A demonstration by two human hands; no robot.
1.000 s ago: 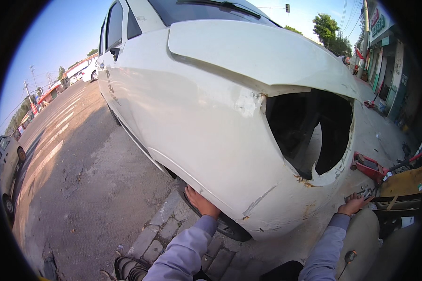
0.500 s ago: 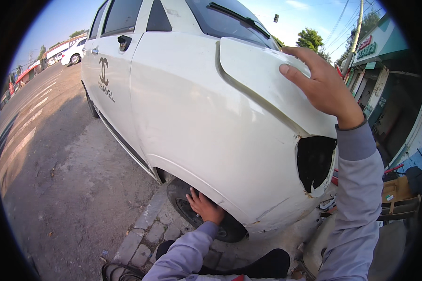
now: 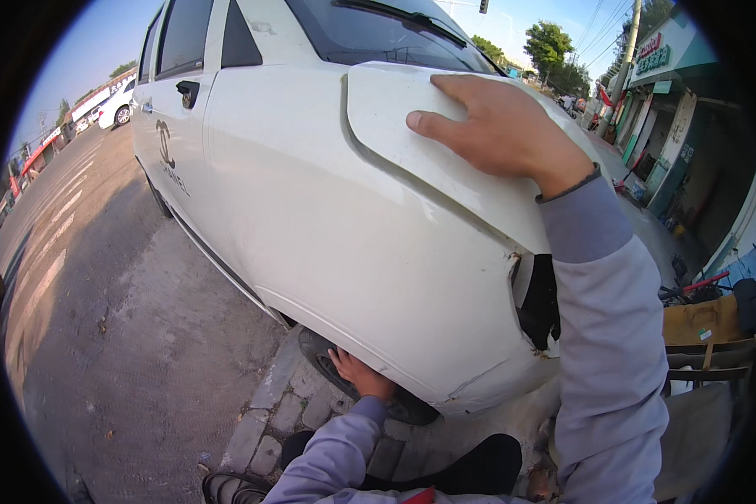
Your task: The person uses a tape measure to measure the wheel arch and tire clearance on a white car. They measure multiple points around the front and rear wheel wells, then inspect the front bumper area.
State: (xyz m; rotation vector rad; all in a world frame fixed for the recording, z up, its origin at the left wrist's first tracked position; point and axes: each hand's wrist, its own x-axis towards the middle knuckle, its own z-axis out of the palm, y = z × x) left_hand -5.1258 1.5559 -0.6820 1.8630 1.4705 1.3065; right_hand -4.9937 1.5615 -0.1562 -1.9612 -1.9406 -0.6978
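A white car stands in front of me, its hood [image 3: 445, 160] and front fender [image 3: 344, 260] closest. My right hand [image 3: 508, 130] rests palm down on the hood, thumb spread from the fingers. Some of its fingertips are hard to make out. Below the fender, my left hand [image 3: 363, 375] lies against the front wheel [image 3: 407, 407], its visible fingers stretched over the tire and holding nothing. A gap runs along the hood's edge. The headlight opening [image 3: 539, 302] is a dark hole with ragged edges, partly covered by my right forearm. Scratches mark the lower bumper [image 3: 479, 382].
Paving bricks [image 3: 286, 412] and a curb border the asphalt at left. Dark coiled hose or cable [image 3: 235, 487] lies by my knees. On the right stand a brown box [image 3: 701, 323] and shopfronts. Another white car [image 3: 118, 105] is far left.
The view has shifted, so the car sits further left and higher in the picture. My right hand now lies further in over the hood. My left hand stays at the wheel.
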